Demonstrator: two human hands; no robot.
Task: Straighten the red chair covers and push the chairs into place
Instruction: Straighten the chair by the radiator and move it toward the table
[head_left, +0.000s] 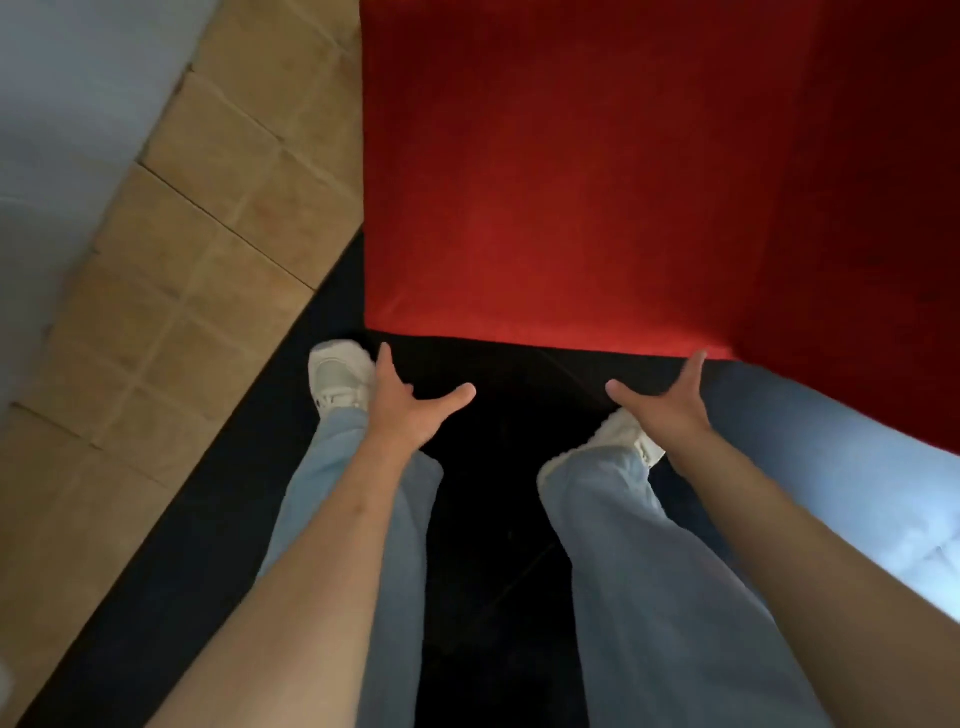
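While both reach down, left hand (410, 402) and right hand (670, 400) spread wide, thumbs inward, holding nothing; likely set to catch hem, tug it straight. Red chair cover (550, 208) hangs just beyond fingertips, bottom edge near white shoes (337, 374), dark floor (493, 519) below.

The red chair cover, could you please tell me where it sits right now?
In the head view the red chair cover fills the upper centre and right, straight ahead of the person, with tan floor tiles to its left and both open hands just below its lower edge.
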